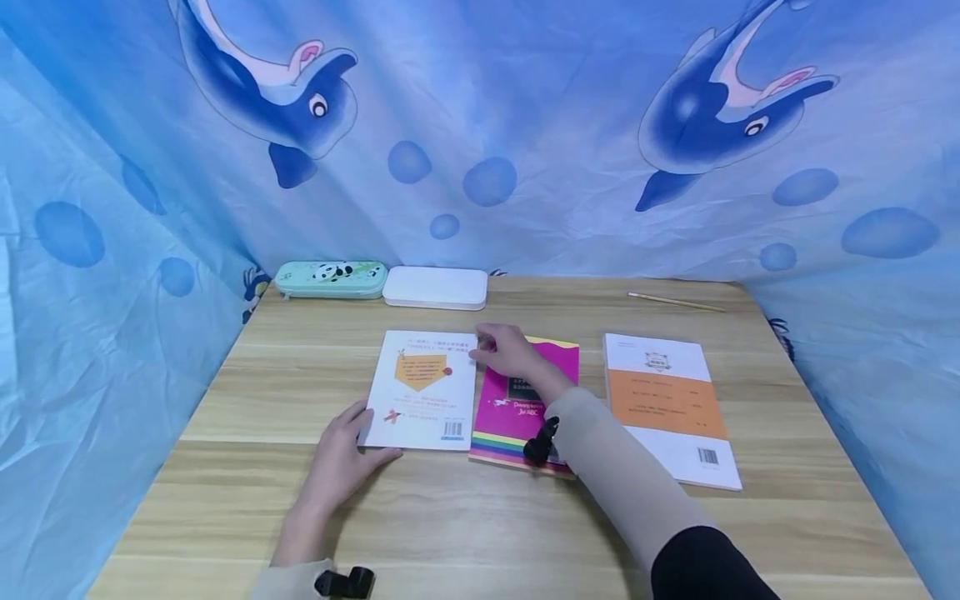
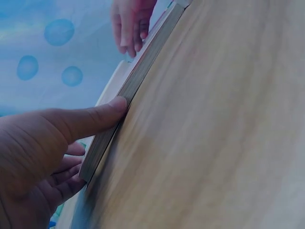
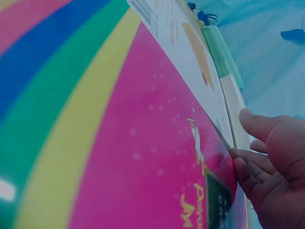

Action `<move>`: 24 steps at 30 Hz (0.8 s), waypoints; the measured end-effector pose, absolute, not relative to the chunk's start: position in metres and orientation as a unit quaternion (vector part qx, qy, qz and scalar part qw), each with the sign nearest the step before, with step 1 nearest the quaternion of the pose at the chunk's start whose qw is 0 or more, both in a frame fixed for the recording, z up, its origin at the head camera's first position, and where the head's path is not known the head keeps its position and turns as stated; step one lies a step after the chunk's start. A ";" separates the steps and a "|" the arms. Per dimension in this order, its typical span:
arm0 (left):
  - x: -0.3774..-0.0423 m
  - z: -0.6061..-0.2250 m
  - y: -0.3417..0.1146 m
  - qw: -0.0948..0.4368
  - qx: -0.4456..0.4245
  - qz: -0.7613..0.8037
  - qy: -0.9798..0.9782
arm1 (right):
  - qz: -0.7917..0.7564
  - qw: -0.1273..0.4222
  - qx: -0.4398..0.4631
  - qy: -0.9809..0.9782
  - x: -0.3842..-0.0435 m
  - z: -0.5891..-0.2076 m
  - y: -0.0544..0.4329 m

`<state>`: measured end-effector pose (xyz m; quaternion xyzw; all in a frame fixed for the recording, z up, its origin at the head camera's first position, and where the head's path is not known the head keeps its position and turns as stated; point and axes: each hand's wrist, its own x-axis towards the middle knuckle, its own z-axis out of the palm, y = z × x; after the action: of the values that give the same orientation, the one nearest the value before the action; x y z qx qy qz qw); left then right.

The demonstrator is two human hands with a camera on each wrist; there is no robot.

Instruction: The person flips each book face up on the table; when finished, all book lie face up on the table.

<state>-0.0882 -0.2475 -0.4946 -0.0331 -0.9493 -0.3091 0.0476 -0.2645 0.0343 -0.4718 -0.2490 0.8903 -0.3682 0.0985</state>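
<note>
A white book [image 1: 423,392] with an orange badge and a barcode lies on the table, between both hands. At its near left corner, the left hand [image 1: 347,462] holds it, thumb [image 2: 102,117] along the near edge and fingers [image 2: 64,179] on the left side. The right hand [image 1: 510,350] reaches over a pink book [image 1: 504,417] with rainbow stripes to the white book's far right corner. Its bent fingers [image 3: 252,171] touch there, while the thumb [image 3: 257,125] stands apart. The right forearm hides part of the pink book.
To the right lies a white book with an orange band [image 1: 663,400], partly behind the right sleeve. Along the back stand a mint panda pencil case [image 1: 332,281] and a white case [image 1: 435,288]. A pencil [image 1: 675,302] lies at the back right, before the blue dolphin curtain [image 1: 555,100].
</note>
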 end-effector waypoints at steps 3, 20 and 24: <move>-0.087 -0.493 -0.246 0.045 -0.029 -0.309 -0.949 | -0.351 0.103 -0.250 0.897 -0.269 -0.471 0.030; -0.083 -0.492 -0.250 0.047 -0.018 -0.324 -0.945 | -0.410 0.113 -0.212 0.880 -0.273 -0.475 0.035; -0.082 -0.495 -0.254 0.041 -0.019 -0.326 -0.944 | -0.405 0.112 -0.238 0.876 -0.274 -0.475 0.042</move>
<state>-0.0820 -0.2541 -0.4951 -0.0191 -0.9444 -0.3255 0.0411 -0.2736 0.0415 -0.4751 -0.2378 0.8759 -0.4046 0.1118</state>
